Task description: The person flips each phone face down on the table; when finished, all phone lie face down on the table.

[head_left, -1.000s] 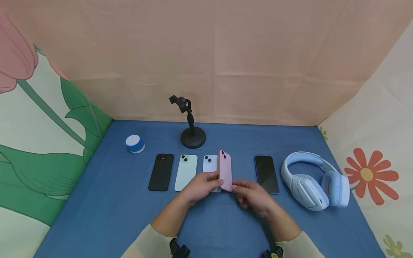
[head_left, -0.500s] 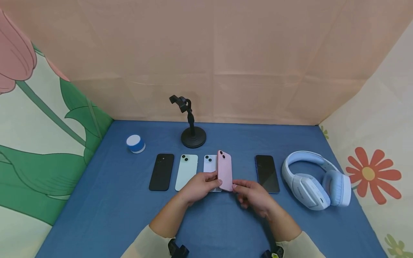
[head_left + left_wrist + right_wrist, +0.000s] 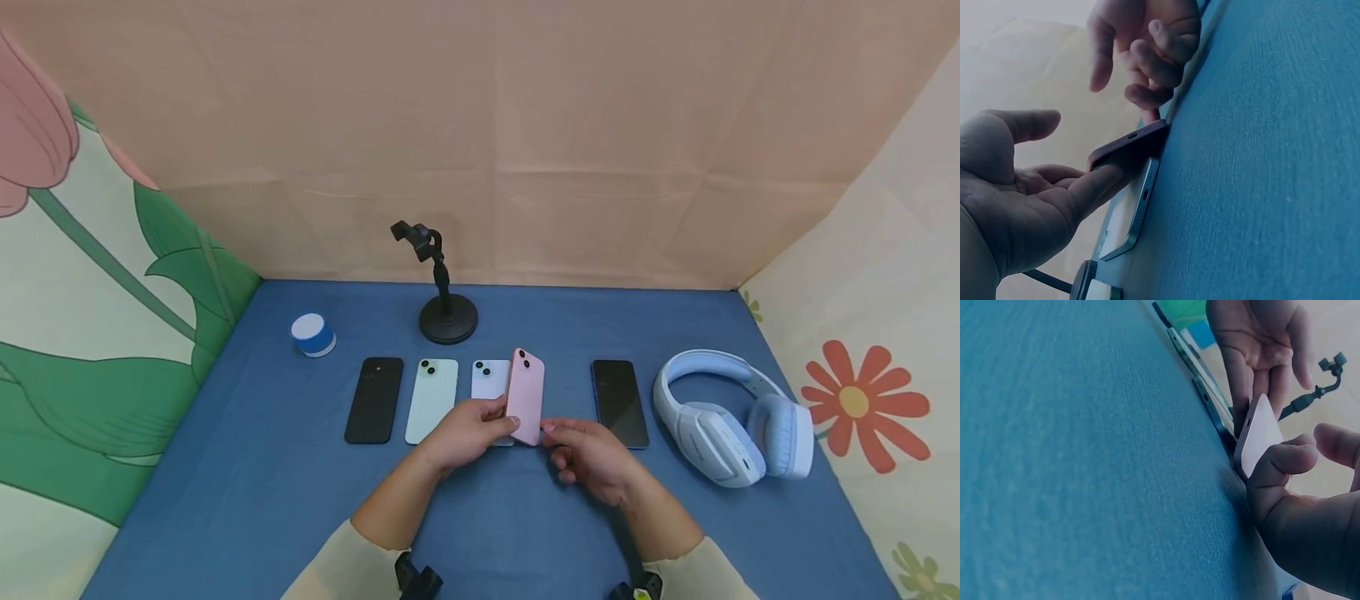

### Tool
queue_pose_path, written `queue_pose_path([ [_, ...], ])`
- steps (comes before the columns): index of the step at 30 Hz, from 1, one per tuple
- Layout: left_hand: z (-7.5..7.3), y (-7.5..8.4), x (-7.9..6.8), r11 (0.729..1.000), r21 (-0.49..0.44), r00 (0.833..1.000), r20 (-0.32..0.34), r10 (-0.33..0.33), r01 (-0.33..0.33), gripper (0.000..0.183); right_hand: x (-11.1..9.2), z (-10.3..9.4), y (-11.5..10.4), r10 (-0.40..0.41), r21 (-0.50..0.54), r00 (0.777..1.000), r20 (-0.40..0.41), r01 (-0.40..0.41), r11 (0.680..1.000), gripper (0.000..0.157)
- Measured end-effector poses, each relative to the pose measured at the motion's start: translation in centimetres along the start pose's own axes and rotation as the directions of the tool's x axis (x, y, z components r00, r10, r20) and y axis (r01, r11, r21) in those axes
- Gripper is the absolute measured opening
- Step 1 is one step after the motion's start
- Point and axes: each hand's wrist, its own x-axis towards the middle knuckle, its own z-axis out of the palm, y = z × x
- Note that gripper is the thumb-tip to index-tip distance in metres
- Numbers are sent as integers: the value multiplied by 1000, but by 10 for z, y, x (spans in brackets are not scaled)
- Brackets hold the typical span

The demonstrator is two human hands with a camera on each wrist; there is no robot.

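A pink phone, its twin-camera back facing up, is tilted with its left edge raised above a lilac phone. My left hand has its fingertips under that raised edge. In the left wrist view, its fingers reach beneath the phone's dark underside while the thumb stands apart. At the low right edge, my right hand touches the pink phone with a forefinger tip. Its other fingers are loosely bent, and the thumb is held off the phone in the right wrist view. The left hand partly covers the lilac phone.
Left of the lilac phone lie a pale green phone and a black phone. Another dark-screened phone and light blue headphones are at right. Behind stand a black stand and a blue-and-white round container on the blue cloth.
The pink phone has turned slightly, its top end shifting right and showing more of its back. Both hands stay almost in place.
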Motion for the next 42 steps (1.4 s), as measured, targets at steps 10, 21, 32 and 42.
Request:
queue_pose_path([
  [10,7,1,7,1000,-19,1000,24,-18,19,60,-6,-8,2,-18,29,999,-51,20,999,49],
  [21,14,0,14,980,-185,994,90,-63,79,58,-11,-15,2,-51,44,995,-87,56,997,43],
  [32,17,0,18,965,-242,991,105,-79,102,60,-16,-18,4,-50,37,993,-105,54,998,48],
  [42,14,-1,12,987,-143,995,74,-66,76,64,-16,-17,5,-59,11,992,-116,60,998,49],
])
